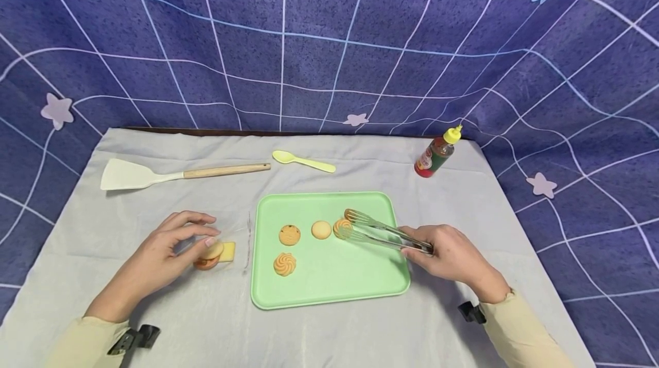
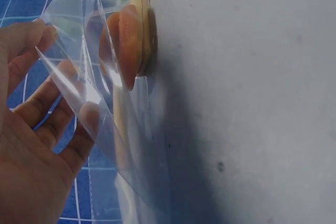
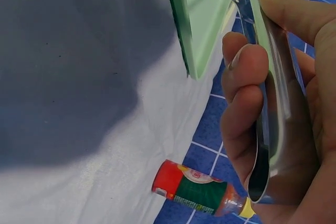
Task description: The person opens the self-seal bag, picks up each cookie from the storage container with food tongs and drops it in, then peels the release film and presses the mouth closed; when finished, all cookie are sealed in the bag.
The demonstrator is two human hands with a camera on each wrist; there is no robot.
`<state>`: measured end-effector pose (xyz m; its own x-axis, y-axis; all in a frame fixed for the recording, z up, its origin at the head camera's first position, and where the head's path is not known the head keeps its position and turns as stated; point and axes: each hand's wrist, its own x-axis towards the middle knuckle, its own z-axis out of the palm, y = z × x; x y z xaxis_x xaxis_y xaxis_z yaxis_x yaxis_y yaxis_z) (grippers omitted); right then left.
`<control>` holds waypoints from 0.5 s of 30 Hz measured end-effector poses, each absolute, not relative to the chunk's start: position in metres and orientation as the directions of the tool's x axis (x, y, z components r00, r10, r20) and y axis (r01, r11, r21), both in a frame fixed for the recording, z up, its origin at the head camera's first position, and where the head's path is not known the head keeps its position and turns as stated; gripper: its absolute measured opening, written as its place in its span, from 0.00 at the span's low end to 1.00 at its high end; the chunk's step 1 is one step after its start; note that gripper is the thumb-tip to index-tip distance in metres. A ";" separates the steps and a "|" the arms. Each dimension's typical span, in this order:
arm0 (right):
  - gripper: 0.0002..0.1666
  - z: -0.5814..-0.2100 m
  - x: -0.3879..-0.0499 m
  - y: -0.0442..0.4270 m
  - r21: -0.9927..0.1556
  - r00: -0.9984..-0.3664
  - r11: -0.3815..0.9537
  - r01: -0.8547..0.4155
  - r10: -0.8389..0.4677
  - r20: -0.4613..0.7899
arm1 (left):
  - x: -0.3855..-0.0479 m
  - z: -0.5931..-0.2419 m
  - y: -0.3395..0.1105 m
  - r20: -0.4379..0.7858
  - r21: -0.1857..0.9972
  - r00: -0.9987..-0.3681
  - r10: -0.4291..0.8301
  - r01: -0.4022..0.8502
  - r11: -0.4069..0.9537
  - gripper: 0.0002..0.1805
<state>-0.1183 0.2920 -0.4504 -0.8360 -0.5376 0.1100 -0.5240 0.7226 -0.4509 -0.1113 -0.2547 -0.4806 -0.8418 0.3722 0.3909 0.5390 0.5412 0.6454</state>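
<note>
We see two hands over a pale cloth (image 1: 334, 336). The right hand (image 1: 448, 250) is closed about a pair of metal tongs (image 1: 388, 229), its thumb and fingers set along the two arms. Leftward from this grip, the slotted ends stand apart at a swirl cookie (image 1: 341, 225), one just past it and the other across its near part; we cannot tell whether they clamp it. The cookie lies on a green tray (image 1: 340, 276), whose right rim runs just beside the grip.

Farther left of the tongs' ends, we find a plain round cookie (image 1: 321, 230) beside the swirl cookie, then a speckled cookie (image 1: 289, 235), with a second swirl cookie (image 1: 285, 264) on its near side. Beyond the right hand, well apart from it, stands a sauce bottle (image 1: 434, 156) with a yellow cap.

The left hand (image 1: 175, 242), off the tray's left side, pinches the edge of a clear plastic bag (image 2: 107, 114) between thumb and forefinger, the other fingers spread behind the film. Just below this pinch we note round cookies (image 2: 128, 40) through the film and a yellow square piece (image 1: 227, 252). Beyond the left hand lie a white spatula (image 1: 206, 171) and, to its right, a yellow spoon (image 1: 304, 161).
</note>
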 end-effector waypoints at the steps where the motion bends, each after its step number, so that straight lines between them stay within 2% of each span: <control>1: 0.25 -0.451 -0.118 0.292 -0.450 -0.834 0.720 -0.527 -0.541 0.111 | -0.111 -0.481 -0.255 0.388 0.646 -0.843 0.372 0.536 0.543 0.19; 11: 0.24 -0.455 -0.118 0.289 -0.403 -0.811 0.715 -0.572 -0.565 0.149 | -0.112 -0.483 -0.258 0.347 0.644 -0.861 0.372 0.508 0.572 0.17; 15: 0.23 -0.455 -0.118 0.289 -0.418 -0.798 0.691 -0.589 -0.579 0.168 | -0.111 -0.483 -0.257 0.364 0.643 -0.853 0.373 0.520 0.562 0.18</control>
